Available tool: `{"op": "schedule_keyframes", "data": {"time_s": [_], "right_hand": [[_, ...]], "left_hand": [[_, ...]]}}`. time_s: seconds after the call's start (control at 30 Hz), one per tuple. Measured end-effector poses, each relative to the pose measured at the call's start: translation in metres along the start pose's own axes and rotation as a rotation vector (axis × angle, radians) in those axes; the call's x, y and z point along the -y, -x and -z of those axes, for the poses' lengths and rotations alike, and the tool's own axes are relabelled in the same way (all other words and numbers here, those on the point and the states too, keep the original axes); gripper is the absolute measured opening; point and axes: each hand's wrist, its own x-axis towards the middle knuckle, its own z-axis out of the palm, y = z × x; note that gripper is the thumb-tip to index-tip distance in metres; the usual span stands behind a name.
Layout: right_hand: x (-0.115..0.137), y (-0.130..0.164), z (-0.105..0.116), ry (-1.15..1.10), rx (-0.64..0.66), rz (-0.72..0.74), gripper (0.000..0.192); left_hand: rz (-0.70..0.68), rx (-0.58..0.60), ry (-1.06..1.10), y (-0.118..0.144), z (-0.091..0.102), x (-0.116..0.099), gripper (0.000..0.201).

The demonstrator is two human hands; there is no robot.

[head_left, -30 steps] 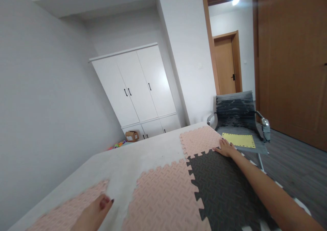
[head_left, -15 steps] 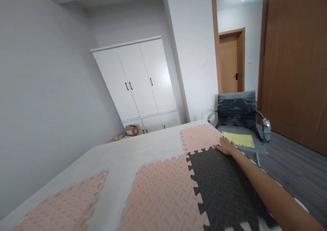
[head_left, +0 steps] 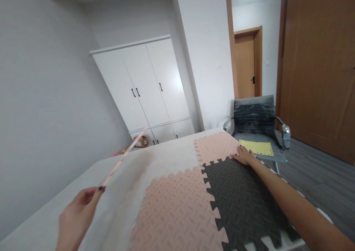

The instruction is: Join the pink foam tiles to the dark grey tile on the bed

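Note:
My left hand (head_left: 80,212) is closed on the edge of a pink foam mat tile (head_left: 125,155), raised off the white surface and seen almost edge-on as a thin strip. My right hand (head_left: 244,156) lies flat with its fingers spread, where a black foam mat tile (head_left: 241,199) meets the far pink tile (head_left: 216,146). Another pink tile (head_left: 177,210) lies left of the black one, along its toothed edge. Both fixed-down pink tiles adjoin the black tile; the teeth under my right hand are hidden.
The tiles lie on a broad white surface (head_left: 163,162). Beyond its right edge stands a grey chair (head_left: 253,116) with a yellow foam tile (head_left: 257,148) on its seat. A white wardrobe (head_left: 146,81) and a cardboard box (head_left: 142,142) are at the back.
My left hand has come into view at the lower left. The loose pink tile, lying flat before, is now lifted and tilted up on edge. My right hand stays in place.

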Motion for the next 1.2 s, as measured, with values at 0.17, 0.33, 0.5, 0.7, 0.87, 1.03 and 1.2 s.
{"op": "schedule_keyframes", "data": {"time_s": [0.17, 0.33, 0.5, 0.7, 0.87, 1.03, 1.2], "right_hand": [[0.002, 0.002, 0.002, 0.01, 0.002, -0.002, 0.09], [0.003, 0.004, 0.004, 0.021, 0.002, -0.006, 0.093], [0.003, 0.003, 0.005, 0.021, 0.011, -0.011, 0.094], [0.003, 0.003, 0.003, 0.018, 0.006, -0.008, 0.093], [0.003, 0.005, 0.004, 0.016, -0.001, -0.003, 0.092], [0.003, 0.005, 0.004, 0.016, -0.002, -0.006, 0.092], [0.002, 0.004, 0.004, 0.015, -0.006, 0.002, 0.092]], "left_hand": [[-0.505, 0.2, 0.13, -0.019, -0.077, -0.064, 0.036], [-0.686, 0.392, 0.043, -0.029, -0.142, -0.085, 0.029], [-0.665, 0.43, -0.049, -0.035, -0.162, -0.079, 0.03], [-0.605, 0.43, -0.146, -0.04, -0.163, -0.078, 0.033], [-0.604, 0.435, -0.173, -0.039, -0.161, -0.083, 0.034], [-0.605, 0.403, -0.189, -0.037, -0.164, -0.084, 0.029], [-0.601, 0.393, -0.166, -0.042, -0.168, -0.076, 0.029]]}}
